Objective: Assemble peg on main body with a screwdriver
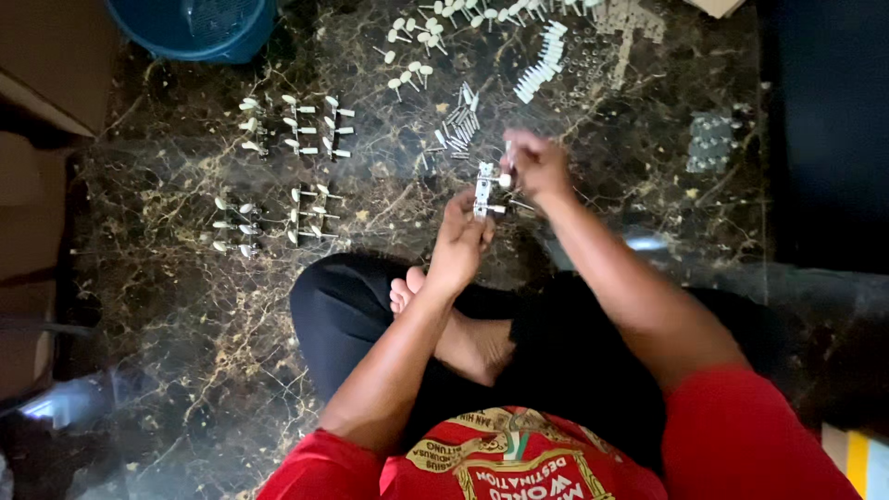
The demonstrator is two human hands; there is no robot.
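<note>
Hands at work on a small metal strip, seen from above, over dark marbled floor (185,306).

Left to right: blue tub (199,26) at upper left edge; grouped sets of white-knobbed pegs (298,125) laid in rows, a second group (269,218) below; left hand (460,243) closed around lower end of metal strip with white knobs (483,190), held upright just above crossed legs; loose small metal pins (458,120) behind; right hand (535,165) pinched narrow on a white knob at strip's upper end; row of white pieces (542,63) beyond; cluster of grey metal parts (711,143) at far right.
</note>
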